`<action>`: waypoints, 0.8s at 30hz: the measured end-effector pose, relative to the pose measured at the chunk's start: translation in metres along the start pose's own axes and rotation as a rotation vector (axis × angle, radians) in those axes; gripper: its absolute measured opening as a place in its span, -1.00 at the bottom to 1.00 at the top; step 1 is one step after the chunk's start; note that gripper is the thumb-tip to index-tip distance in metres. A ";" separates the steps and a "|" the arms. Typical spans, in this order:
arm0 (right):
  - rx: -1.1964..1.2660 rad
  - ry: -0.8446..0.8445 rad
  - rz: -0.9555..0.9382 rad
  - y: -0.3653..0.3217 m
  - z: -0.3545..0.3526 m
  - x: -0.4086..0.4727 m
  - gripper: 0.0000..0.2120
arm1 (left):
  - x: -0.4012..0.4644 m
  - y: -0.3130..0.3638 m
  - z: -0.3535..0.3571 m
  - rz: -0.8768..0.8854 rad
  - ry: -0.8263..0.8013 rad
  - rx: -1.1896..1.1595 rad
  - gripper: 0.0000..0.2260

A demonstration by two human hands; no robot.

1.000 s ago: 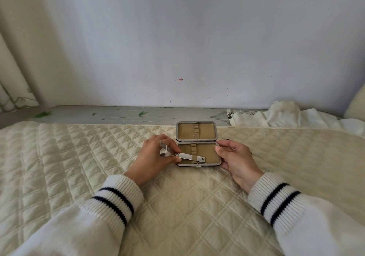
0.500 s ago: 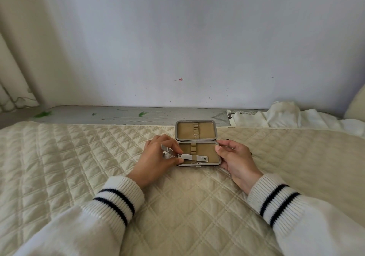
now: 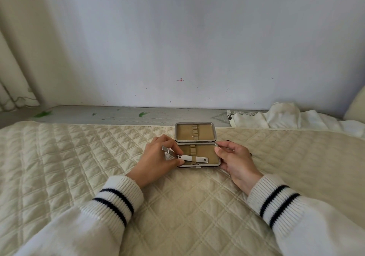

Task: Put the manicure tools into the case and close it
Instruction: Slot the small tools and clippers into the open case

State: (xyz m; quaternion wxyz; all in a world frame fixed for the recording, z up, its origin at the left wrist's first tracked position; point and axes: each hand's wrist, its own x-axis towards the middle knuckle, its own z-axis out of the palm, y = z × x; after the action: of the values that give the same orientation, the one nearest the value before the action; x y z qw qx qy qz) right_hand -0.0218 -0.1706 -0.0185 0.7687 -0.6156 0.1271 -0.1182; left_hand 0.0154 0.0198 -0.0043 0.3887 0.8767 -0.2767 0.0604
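Nail clipper [image 3: 192, 158]: light, stiff, slick steel, probably half-threaded under the strap; left hand [image 3: 158, 160] pinches its lever end, right hand [image 3: 235, 160] grips the case [image 3: 214, 164] beyond.

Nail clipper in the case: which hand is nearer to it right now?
Left. The left hand pinches the nail clipper at its left end; the right hand holds the case at its right edge, apart from the clipper.

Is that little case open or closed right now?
Open. The case lies spread flat on the quilt, both tan-lined halves facing up.
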 end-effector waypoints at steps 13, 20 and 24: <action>0.037 0.001 0.038 0.001 -0.002 0.003 -0.85 | -0.001 -0.006 -0.018 -0.090 -0.110 -0.350 -0.78; 0.032 0.001 0.020 0.001 -0.002 0.001 -0.85 | -0.001 -0.005 -0.007 -0.118 -0.097 -0.411 -0.72; 0.005 -0.002 -0.003 0.002 -0.001 0.000 -0.85 | 0.001 -0.004 0.000 -0.138 -0.061 -0.363 -0.69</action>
State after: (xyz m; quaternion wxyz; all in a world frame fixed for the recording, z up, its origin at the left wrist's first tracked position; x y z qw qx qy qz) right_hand -0.0218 -0.1707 -0.0210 0.7702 -0.6139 0.1254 -0.1192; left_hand 0.0181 0.0216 -0.0065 0.5350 0.8106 -0.2340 -0.0439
